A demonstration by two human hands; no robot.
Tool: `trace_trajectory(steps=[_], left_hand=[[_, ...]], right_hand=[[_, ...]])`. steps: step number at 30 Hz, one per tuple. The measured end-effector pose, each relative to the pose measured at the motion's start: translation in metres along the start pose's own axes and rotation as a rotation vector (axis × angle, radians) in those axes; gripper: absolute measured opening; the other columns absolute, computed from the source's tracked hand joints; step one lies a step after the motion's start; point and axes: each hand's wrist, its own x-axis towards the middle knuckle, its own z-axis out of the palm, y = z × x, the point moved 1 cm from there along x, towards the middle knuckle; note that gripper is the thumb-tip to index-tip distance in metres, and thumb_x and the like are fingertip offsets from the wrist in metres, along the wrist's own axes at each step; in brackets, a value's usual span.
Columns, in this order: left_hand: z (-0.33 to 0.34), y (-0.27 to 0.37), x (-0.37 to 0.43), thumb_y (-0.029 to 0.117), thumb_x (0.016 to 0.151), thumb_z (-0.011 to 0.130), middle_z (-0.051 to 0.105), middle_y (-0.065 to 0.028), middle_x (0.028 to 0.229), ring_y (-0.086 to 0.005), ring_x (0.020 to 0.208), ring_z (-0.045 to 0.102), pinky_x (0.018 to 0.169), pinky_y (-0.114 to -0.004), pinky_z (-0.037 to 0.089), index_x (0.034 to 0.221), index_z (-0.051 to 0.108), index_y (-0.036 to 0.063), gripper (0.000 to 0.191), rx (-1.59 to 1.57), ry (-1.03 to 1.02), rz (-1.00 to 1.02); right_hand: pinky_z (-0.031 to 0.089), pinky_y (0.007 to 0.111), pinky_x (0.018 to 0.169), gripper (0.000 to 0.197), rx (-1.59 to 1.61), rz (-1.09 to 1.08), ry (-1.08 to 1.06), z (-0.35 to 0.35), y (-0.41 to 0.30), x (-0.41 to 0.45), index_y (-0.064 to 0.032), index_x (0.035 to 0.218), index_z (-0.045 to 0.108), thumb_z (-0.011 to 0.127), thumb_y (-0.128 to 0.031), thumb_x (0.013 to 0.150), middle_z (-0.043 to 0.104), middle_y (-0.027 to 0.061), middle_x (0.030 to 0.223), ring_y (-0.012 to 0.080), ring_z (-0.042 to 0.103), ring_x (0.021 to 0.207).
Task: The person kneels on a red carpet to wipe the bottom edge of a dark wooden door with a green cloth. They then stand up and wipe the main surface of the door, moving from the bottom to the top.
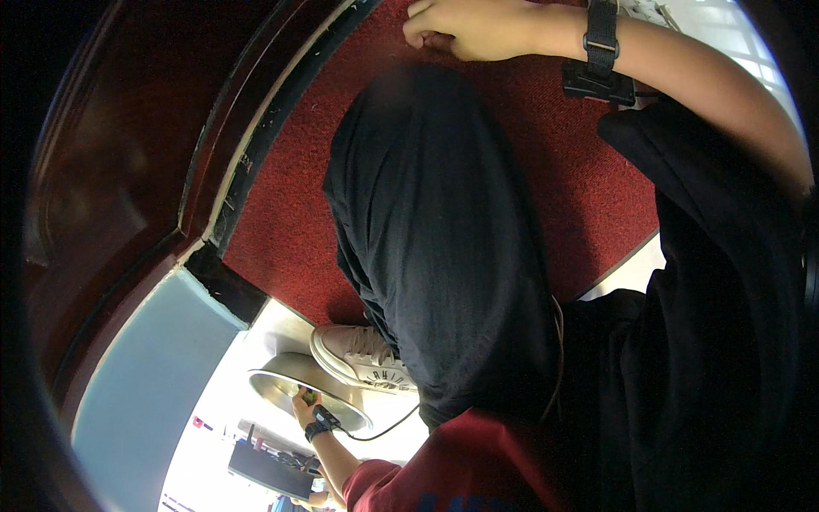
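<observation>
At the top edge my right hand [464,27] is above a dark red mat [294,185], its fingers curled. The underside of the fingers is hidden, so I cannot tell if anything is in them. A black strap [601,41] with a small device circles that wrist. My left hand [304,409] reaches into a metal basin [352,419] at the lower left. In its fingers is a small green thing [310,397], partly covered and too small to name. The left wrist carries a strapped black device [325,417] with a cable.
A dark wooden panel [121,160] with a raised frame runs up the left, next to a pale blue wall section [153,377]. My black-trousered knee [435,128] fills the middle. A light shoe [358,358] stands beside the basin. Blurred dark furniture [269,467] lies at the lower left.
</observation>
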Motion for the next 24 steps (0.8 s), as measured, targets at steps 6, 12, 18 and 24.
trace_trajectory(steps=[6, 12, 18, 24], left_hand=[[-0.014, 0.012, 0.012, 0.027, 0.091, 0.078, 0.071, -0.0037, 0.091, -0.0183, 0.079, 0.068, 0.065, -0.027, 0.054, 0.095, 0.07, 0.008, 0.021, 0.182, -0.254, 0.101], [0.054, -0.005, -0.071, 0.032, 0.098, 0.064, 0.068, 0.0013, 0.083, -0.0146, 0.069, 0.064, 0.061, -0.027, 0.052, 0.098, 0.068, 0.0109, 0.022, 0.139, -0.108, 0.096], [0.039, 0.001, -0.061, 0.022, 0.096, 0.059, 0.066, -0.0052, 0.089, -0.0186, 0.078, 0.064, 0.067, -0.03, 0.052, 0.1, 0.065, 0.008, 0.016, 0.652, -0.343, 0.354], [0.034, -0.005, -0.057, 0.009, 0.09, 0.06, 0.066, -0.0074, 0.094, -0.0179, 0.078, 0.061, 0.065, -0.029, 0.05, 0.104, 0.065, 0.0014, 0.016, 1.118, -0.356, 0.671]], right_hand=[[0.052, 0.047, 0.083, 0.023, 0.021, -0.033, 0.03, -0.008, -0.002, -0.008, -0.0056, 0.102, 0.067, 0.065, -0.005, 0.079, 0.069, 0.0137, 0.105, 0.0369, 0.066, 0.1], [0.052, 0.047, 0.087, 0.027, -0.018, -0.009, -0.015, 0.003, 0.002, 0.004, -0.0054, 0.107, 0.067, 0.065, -0.004, 0.08, 0.068, 0.0137, 0.109, 0.0359, 0.065, 0.105], [0.052, 0.047, 0.087, 0.026, -0.012, 0.011, -0.018, 0.001, 0.0, 0.001, -0.0053, 0.106, 0.066, 0.065, -0.004, 0.08, 0.068, 0.0137, 0.11, 0.0359, 0.065, 0.106], [0.052, 0.048, 0.086, 0.025, 0.006, 0.005, -0.002, 0.002, 0.003, 0.002, -0.006, 0.106, 0.066, 0.065, -0.005, 0.082, 0.067, 0.0137, 0.11, 0.0361, 0.065, 0.105]])
